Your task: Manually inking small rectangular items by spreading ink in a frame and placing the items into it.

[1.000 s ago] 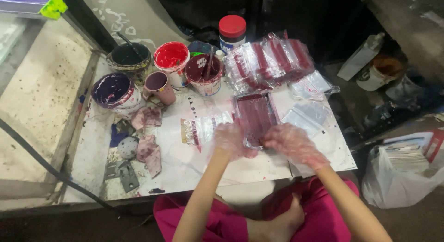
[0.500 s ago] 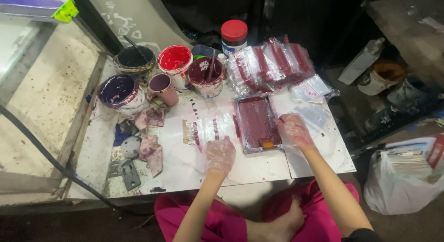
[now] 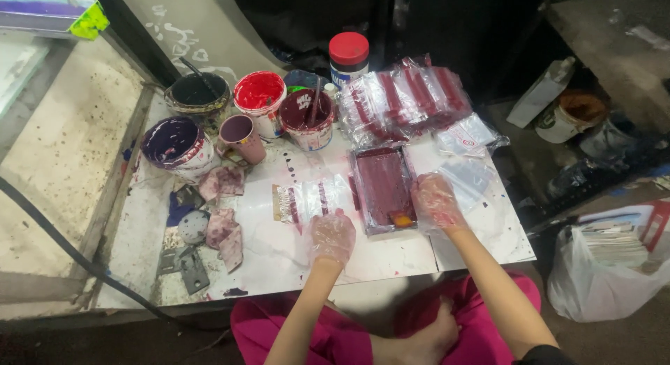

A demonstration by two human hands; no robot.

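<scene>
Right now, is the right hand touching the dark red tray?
Touching. The head view shows the gloved right hand resting on the right rim of the dark red tray, with no gap between them.

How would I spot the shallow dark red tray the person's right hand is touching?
Start at the white paint-stained table and find the row of paint pots along its far edge. Nearer the person, beside the gloved right hand, lies the shallow rectangular dark red tray, the only flat, straight-sided container there.

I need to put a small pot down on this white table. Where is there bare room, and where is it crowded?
Bare: the white table front strip between the gloved left hand and gloved right hand, and the right corner beyond it. Crowded: the back row of paint tubs, the stained rags at left, the dark-red tray.
</scene>
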